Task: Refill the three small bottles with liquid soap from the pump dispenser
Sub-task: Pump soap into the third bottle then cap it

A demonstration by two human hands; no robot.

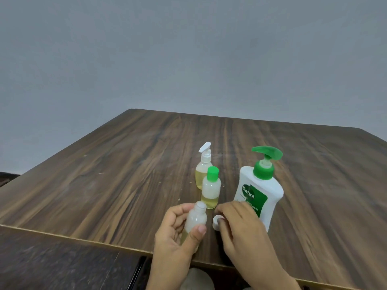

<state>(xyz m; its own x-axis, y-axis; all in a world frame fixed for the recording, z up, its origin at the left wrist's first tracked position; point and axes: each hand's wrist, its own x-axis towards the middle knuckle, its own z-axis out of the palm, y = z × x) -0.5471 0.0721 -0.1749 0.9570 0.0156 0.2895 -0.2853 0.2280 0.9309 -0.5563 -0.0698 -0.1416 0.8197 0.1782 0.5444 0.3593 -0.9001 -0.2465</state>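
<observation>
My left grip (178,229) is wrapped around the open small bottle (195,219), thumb across its front, fingers curled behind; the bottle's long axis runs nearly upright, its bare neck pointing up and slightly away from me. Just to the right of that grip, my right grip (236,222) pinches the white cap (216,222) low over the counter (104,185). The pump dispenser (259,189) stands immediately beyond and right of the right grip, its green spout reaching over toward the left. I judge the right side nearer to press the pump, so the open neck has to travel up and rightward under that spout. Beyond the left grip stand the green-capped bottle (211,190) and, behind it, the white-pump bottle (203,170), both showing yellowish liquid.
</observation>
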